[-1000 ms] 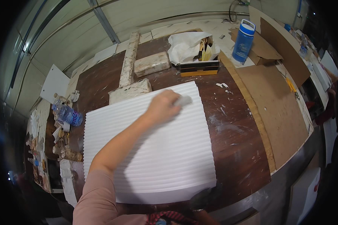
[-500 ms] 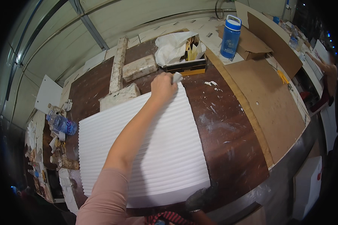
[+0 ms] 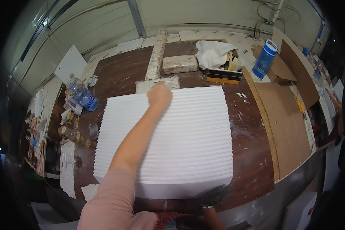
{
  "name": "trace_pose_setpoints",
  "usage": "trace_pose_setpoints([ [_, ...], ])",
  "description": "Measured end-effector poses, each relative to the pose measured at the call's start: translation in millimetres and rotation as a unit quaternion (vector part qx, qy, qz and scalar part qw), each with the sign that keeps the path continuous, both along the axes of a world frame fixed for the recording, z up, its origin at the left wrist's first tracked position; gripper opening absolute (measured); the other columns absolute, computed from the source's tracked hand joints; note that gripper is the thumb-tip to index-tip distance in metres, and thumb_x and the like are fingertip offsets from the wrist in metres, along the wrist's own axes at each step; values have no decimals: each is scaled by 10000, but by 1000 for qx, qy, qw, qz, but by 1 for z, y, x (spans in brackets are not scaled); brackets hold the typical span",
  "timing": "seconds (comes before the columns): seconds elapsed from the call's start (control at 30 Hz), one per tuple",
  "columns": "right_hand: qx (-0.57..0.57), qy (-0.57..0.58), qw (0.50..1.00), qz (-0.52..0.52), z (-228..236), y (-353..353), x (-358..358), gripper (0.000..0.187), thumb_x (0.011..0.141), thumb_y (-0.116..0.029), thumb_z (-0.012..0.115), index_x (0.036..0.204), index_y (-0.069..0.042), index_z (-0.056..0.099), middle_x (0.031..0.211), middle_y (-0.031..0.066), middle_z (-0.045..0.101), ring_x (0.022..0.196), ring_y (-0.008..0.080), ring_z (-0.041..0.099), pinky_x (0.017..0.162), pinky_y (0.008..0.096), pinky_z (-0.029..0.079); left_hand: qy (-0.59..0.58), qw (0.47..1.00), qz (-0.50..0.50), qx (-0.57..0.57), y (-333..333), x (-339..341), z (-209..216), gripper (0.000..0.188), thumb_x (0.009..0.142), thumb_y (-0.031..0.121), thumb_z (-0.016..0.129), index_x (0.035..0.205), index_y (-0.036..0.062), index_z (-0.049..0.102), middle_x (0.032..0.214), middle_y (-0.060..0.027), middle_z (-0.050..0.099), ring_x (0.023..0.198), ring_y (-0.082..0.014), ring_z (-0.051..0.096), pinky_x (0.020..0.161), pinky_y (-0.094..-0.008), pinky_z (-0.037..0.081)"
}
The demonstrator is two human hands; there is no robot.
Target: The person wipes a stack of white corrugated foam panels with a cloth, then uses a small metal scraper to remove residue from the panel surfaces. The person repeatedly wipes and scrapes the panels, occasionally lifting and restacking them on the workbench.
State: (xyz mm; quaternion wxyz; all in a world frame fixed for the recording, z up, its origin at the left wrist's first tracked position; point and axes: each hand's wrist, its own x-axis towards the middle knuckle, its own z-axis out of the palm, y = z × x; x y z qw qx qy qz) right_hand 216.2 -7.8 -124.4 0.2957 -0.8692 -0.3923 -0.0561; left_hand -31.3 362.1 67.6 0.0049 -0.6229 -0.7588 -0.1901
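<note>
A white block with a ridged top and wavy side edges lies before me on the dark brown tabletop. My left hand, bare under a pink sleeve, is closed at the block's far edge. It grips a small folded pale piece, now mostly hidden by the fingers. At the block's near right corner rests my right hand in a dark glove, with a band at its wrist. Its fingers are too dark to separate. Just beyond my left hand lies a whitish, plaster-smeared slab.
Behind stand a smeared brick-like block, a long smeared bar and a box holding a white bag. A blue bottle stands far right by cardboard. Clear plastic bottles lie left. Another person's arm shows far right.
My left hand has moved left along the block's far edge, away from its far right corner. The whole view has turned. My right hand stays at the near right corner.
</note>
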Motion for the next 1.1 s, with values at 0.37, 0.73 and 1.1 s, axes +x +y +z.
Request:
trace_pose_setpoints([
  [0.37,-371,-129,920,-4,-2,17,43,511,1094,-188,296,1534,72,278,1635,217,233,1510,277,258,1235,426,228,4,985,150,88,-157,-233,20,187,804,177,690,944,54,699,985,-175,707,909,-374,708,773,-506,566],
  [0.73,-138,-77,980,122,-17,40,64,506,1081,-166,278,1534,59,285,1635,182,256,1502,249,279,1242,383,218,19,912,409,26,-508,-412,-50,353,776,261,761,1058,57,704,1057,-140,692,957,-362,665,810,-482,531],
  [1.1,-104,-25,986,129,-58,40,102,506,1067,-145,259,1534,47,291,1635,147,279,1494,220,300,1248,340,208,-43,988,-129,-67,-560,-303,-53,612,704,144,812,1286,72,637,1337,-168,585,1224,-347,543,1037,-452,445],
])
